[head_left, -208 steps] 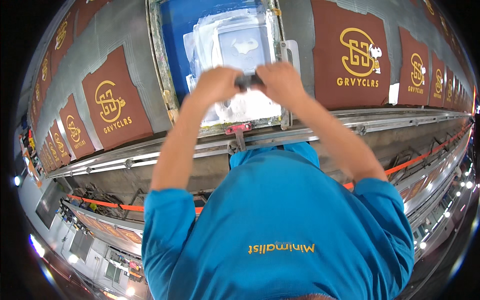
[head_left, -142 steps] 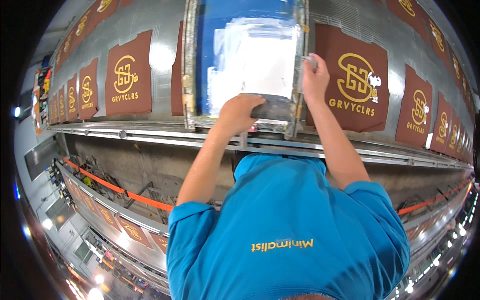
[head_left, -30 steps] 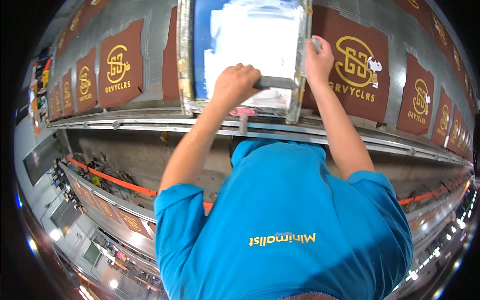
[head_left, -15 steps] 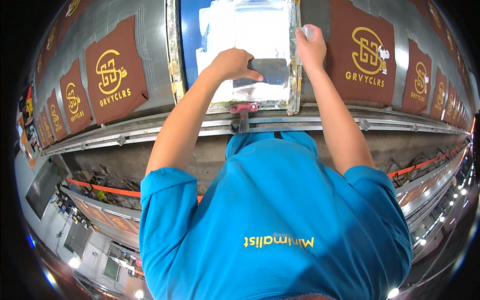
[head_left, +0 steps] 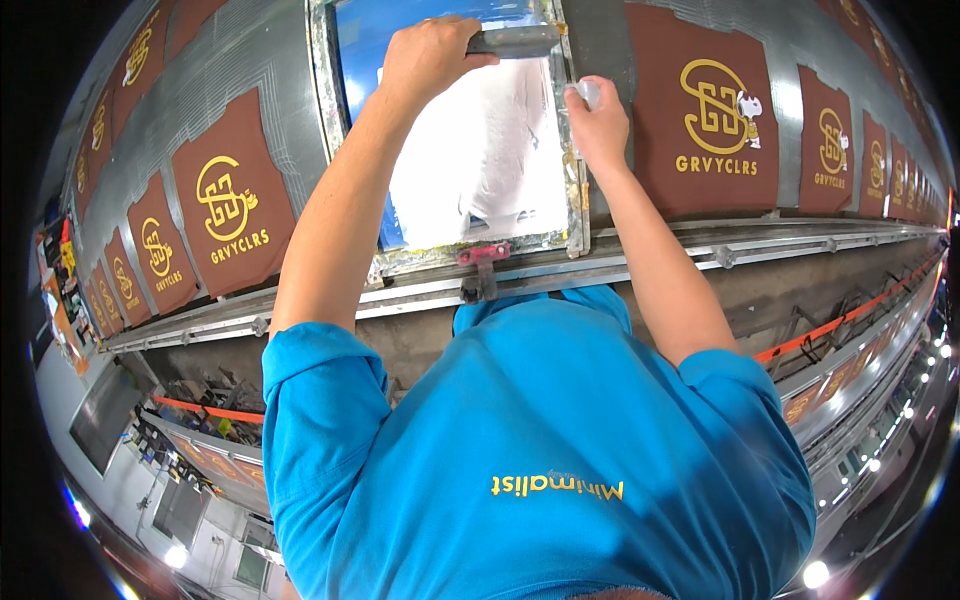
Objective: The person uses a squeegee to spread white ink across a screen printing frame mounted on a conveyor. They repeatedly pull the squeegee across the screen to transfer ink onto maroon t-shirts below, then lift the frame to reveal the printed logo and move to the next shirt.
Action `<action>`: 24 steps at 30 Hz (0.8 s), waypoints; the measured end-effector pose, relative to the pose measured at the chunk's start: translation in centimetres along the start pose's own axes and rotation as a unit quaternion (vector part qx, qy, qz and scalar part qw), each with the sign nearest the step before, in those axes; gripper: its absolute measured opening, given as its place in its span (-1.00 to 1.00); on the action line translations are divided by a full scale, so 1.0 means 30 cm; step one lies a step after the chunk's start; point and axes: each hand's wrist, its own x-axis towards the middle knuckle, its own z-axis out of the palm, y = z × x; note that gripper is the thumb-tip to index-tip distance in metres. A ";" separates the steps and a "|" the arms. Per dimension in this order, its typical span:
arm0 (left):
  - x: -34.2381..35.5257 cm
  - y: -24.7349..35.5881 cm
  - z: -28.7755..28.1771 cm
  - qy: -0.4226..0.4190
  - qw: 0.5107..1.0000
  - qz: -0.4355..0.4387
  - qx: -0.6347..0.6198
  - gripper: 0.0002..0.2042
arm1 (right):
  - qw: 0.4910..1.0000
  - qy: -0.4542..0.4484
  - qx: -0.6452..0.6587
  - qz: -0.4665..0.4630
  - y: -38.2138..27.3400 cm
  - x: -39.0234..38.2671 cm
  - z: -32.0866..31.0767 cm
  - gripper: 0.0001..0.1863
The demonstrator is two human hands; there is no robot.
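My left hand [head_left: 430,58] is closed round the left end of a dark grey squeegee [head_left: 520,40], which lies across the far part of a screen printing frame [head_left: 325,110]. White ink [head_left: 470,150] covers much of the mesh, with blue showing along its left side and at the far end. At the frame's right rail, my right hand [head_left: 600,125] is closed round a pale, translucent handle-like piece [head_left: 587,95]; most of it is hidden by the fingers. A pink-red clamp [head_left: 485,254] sits at the frame's near edge.
Brown fabric pieces with yellow prints lie along the grey table on both sides, one at the left [head_left: 228,195] and one at the right [head_left: 700,115]. A metal rail [head_left: 660,245] runs along the table's near edge. Behind me stands another table row with an orange-red strip [head_left: 810,340].
My left hand has pushed the squeegee from the near part of the screen to its far part. The right hand stays at the frame's right rail. The view has tilted slightly.
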 end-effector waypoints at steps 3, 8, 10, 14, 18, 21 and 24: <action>0.002 -0.029 0.069 0.074 0.996 0.033 0.023 -0.63 | 0.999 -0.025 0.021 0.017 0.006 0.005 -0.007 -0.52; 0.036 -0.024 0.054 -0.025 0.999 -0.022 0.010 -0.62 | 0.937 0.158 -0.043 -0.309 -0.071 0.158 -0.010 -0.45; 0.062 -0.029 0.034 -0.039 0.999 -0.026 0.001 -0.63 | 0.894 0.067 -0.047 -0.441 -0.240 0.239 -0.032 -0.56; 0.072 -0.037 0.031 -0.036 0.999 -0.037 0.015 -0.60 | 0.860 -0.078 -0.202 -0.463 -0.346 0.277 0.038 -0.76; -0.033 -0.011 0.086 0.024 0.999 0.001 0.029 -0.58 | 0.869 -0.088 -0.215 -0.438 -0.241 0.167 0.073 -0.75; -0.253 0.109 0.129 0.006 1.000 0.011 -0.025 -0.77 | 0.871 -0.051 -0.176 -0.456 -0.090 -0.036 0.054 -0.87; -0.430 0.216 0.111 -0.004 0.999 0.026 -0.041 -0.78 | 0.877 -0.072 -0.191 -0.434 -0.058 -0.243 -0.031 -0.82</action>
